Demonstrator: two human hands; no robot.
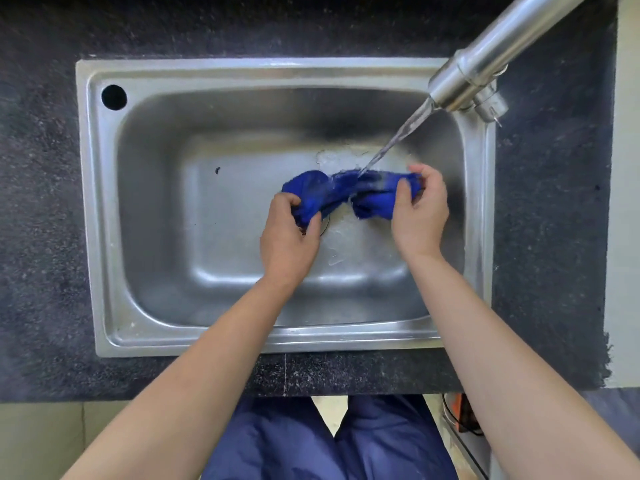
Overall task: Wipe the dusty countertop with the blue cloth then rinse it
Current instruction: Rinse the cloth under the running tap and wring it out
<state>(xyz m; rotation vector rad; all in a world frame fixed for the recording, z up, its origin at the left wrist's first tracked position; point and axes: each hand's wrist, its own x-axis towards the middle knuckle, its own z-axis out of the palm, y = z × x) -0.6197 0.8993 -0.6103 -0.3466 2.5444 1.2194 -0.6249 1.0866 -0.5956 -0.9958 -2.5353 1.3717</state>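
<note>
The blue cloth (341, 194) is bunched and stretched between both hands over the middle of the steel sink (104, 216). My left hand (289, 237) grips its left end, fingers curled round the fabric. My right hand (420, 211) pinches the right end. A stream of water (398, 140) runs from the steel tap (485, 67) at the upper right and lands on the cloth's middle. The drain lies partly hidden under the cloth and my left hand.
Dark speckled countertop (41, 202) surrounds the sink on all sides. A round hole (114, 97) sits in the sink rim's far left corner. A pale wall (627, 168) borders the right. Blue trousers (311, 441) show below the counter's front edge.
</note>
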